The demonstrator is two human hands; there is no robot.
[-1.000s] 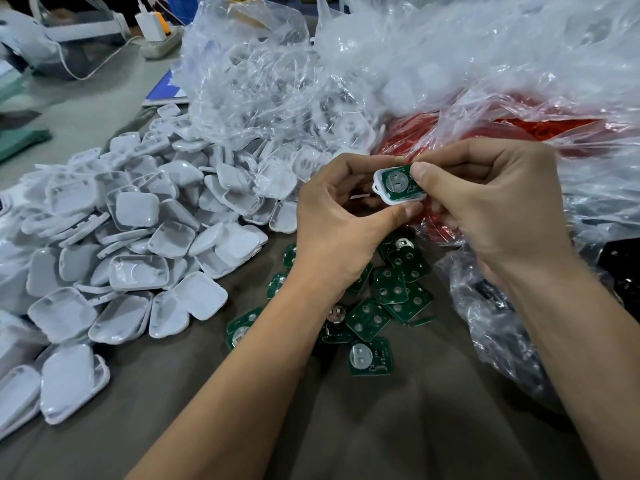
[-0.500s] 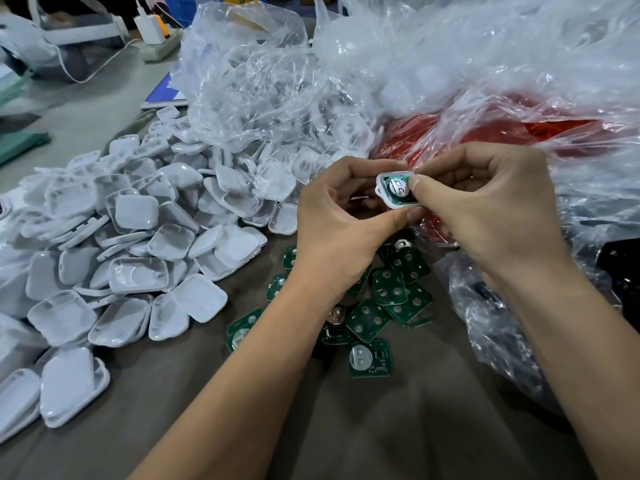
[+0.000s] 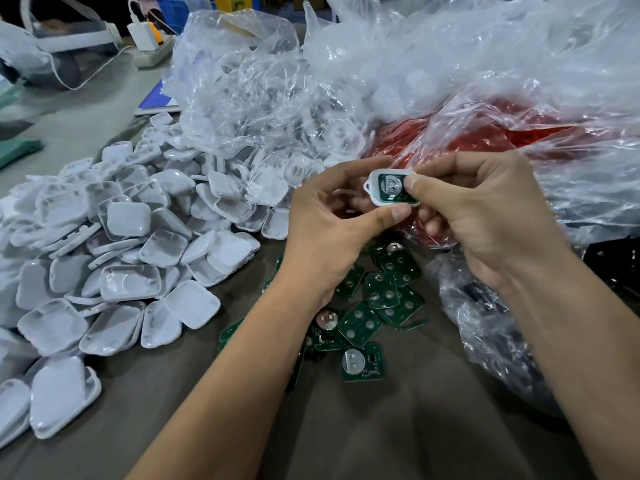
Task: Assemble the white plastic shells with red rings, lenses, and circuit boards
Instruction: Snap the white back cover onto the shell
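Circuit board (image 3: 393, 188) now lies squarer within white shell (image 3: 374, 197) than a second ago; left hand (image 3: 329, 230) and right hand (image 3: 485, 216) both grip it, seating judged nearly complete.

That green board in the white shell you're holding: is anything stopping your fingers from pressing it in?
Nothing visible does. The green board already lies inside the white shell, the right hand thumb rests directly on it, and the left hand pinches the shell's edges.

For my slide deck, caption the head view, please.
Both hands pinch a white plastic shell holding a green circuit board.
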